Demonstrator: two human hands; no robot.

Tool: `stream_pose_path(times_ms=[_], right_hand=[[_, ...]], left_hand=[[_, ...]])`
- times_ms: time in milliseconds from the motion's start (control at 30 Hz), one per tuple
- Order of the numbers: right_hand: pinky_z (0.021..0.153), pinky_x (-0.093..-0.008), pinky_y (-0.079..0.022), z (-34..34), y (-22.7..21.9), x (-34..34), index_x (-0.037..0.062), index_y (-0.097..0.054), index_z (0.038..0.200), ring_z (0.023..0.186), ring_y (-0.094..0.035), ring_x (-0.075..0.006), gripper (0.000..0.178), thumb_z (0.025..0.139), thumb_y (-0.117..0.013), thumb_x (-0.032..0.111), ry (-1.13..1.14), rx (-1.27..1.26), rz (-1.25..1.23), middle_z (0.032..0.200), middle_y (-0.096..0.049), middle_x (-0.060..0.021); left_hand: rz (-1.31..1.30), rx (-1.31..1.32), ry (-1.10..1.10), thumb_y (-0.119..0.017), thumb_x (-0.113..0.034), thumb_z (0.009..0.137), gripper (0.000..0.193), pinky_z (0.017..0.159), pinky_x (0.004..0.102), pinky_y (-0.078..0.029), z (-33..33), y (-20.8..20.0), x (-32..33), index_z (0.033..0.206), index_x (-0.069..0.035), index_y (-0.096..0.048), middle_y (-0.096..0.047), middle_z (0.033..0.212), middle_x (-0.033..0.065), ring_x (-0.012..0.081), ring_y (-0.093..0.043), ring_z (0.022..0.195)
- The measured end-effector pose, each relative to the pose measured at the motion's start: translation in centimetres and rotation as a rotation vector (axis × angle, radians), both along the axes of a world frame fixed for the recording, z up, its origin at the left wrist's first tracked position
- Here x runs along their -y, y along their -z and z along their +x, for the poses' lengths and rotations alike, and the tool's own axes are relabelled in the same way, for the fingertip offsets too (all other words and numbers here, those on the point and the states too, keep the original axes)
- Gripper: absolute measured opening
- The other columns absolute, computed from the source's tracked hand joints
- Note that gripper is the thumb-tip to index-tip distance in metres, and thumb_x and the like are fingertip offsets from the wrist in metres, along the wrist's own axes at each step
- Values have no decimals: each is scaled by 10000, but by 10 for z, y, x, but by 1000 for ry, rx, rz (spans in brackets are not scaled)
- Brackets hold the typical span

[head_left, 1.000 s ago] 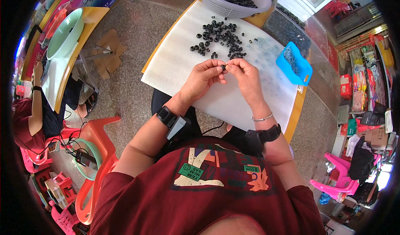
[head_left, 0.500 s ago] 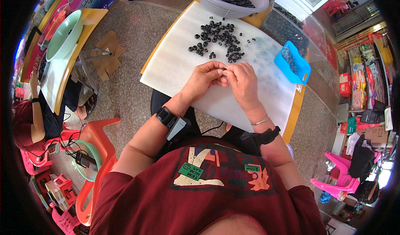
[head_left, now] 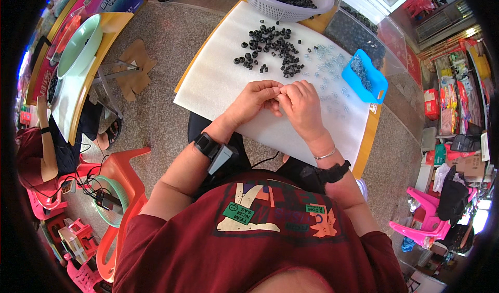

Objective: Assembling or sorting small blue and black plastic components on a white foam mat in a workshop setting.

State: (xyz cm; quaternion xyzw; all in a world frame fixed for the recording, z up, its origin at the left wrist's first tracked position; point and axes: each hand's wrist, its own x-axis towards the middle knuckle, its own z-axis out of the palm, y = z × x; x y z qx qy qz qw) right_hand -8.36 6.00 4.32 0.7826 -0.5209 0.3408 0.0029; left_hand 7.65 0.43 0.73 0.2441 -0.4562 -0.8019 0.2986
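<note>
Over the near part of a white-covered table point(head_left: 208, 85), my left hand point(head_left: 255, 100) and my right hand point(head_left: 302, 108) meet at the fingertips. Both are closed in a pinch, thumbs against the forefingers; what lies between them is hidden by the fingers. Just beyond my hands spreads a loose pile of small black round caps point(head_left: 270, 46). To the right of that pile, small clear bluish pieces point(head_left: 327, 67) lie scattered over the white sheet. A blue plastic tray point(head_left: 378, 89) holding more of the clear pieces stands at the table's right edge.
A pale lilac colander point(head_left: 283, 13) of black caps sits at the far edge, beside a clear bin point(head_left: 358, 38) with dark contents. An orange chair point(head_left: 130, 176) stands at left, near another person point(head_left: 39, 150) at a second table. A pink stool point(head_left: 423, 215) is at right.
A small black piece showed between my fingertips before; now the fingers cover it. My right hand has turned slightly, and its fingers have closed in against the left ones.
</note>
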Motion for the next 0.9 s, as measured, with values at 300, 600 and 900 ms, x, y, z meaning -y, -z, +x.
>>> stream_pose_path(times_ms=[300, 600, 900], right_hand=[[726, -401, -434, 8, 1, -2, 48, -578, 890, 781, -554, -286, 87, 822, -630, 65, 36, 143, -2, 810, -595, -88], [748, -412, -436, 7, -3, -3, 38, -585, 907, 820, -556, -299, 101, 819, -621, 70, 30, 160, 66, 853, -597, -100], [705, -385, -457, -6, -8, -1, 23, -615, 939, 807, -566, -286, 144, 803, -595, 67, -6, 162, 218, 845, -578, -111]], left_hand=[[-32, 55, -168, -418, -172, 1008, 260, 485, 223, -406, -3, 1, -7, 1104, 22, -562, -510, 748, 5, 70, -465, 545], [-117, 95, -158, -413, -176, 1016, 253, 556, 241, -467, -2, 5, -8, 1167, -3, -520, -543, 813, 16, 90, -542, 630], [-107, 21, -83, -446, -159, 1008, 390, 771, 323, -548, -3, -4, -12, 1362, 2, -411, -611, 1006, 96, 171, -629, 858]])
